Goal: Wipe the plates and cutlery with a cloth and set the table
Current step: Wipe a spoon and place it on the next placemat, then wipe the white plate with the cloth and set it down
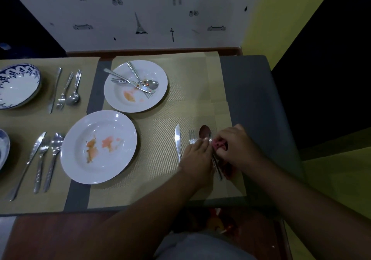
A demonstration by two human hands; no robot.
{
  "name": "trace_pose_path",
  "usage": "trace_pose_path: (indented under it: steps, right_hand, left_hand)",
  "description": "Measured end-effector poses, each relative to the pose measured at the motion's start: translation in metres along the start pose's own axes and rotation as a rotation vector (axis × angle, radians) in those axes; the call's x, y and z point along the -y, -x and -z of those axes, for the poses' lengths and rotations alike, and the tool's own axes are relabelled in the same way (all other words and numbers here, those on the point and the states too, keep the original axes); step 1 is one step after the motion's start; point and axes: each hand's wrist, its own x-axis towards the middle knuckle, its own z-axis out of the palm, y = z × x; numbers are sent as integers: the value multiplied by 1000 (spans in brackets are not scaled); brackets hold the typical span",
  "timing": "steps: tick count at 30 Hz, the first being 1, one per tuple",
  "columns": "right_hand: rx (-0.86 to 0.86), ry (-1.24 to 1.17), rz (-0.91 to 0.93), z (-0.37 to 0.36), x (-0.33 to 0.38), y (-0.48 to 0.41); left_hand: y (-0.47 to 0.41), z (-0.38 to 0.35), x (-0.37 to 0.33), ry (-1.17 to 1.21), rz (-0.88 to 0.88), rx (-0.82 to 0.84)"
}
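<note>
On the near right placemat (160, 171) lie a knife (177, 142), a fork (192, 136) and a spoon (205, 132) side by side. My left hand (197, 157) presses its fingers on the neck of the fork and spoon. My right hand (234, 147) grips a pink cloth (217, 144) against the spoon's handle. A white plate (98, 147) with orange smears sits left of the knife. Behind it, another smeared white plate (135, 86) carries several dirty pieces of cutlery (138, 81).
To the left lie two cutlery sets (66, 91) (40, 159) beside a blue-patterned bowl (17, 86) and another blue dish (3, 149) at the frame's edge. A patterned wall backs the table. The grey table edge (251, 99) runs on the right.
</note>
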Motion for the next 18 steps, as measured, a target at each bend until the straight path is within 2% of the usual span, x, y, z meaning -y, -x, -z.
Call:
trace_pose_path:
  steps: [5, 9, 15, 18]
  right_hand:
    - [-19, 21, -2, 3, 9, -4]
    - [-79, 28, 130, 2, 32, -22]
    - [-80, -49, 309, -22, 112, -66]
    - [-62, -136, 382, -40, 166, -82]
  left_hand:
    - [13, 12, 3, 30, 8, -55]
    - [29, 26, 20, 78, 75, -148]
    - [83, 52, 79, 59, 247, -381]
    - [109, 71, 111, 75, 366, -381]
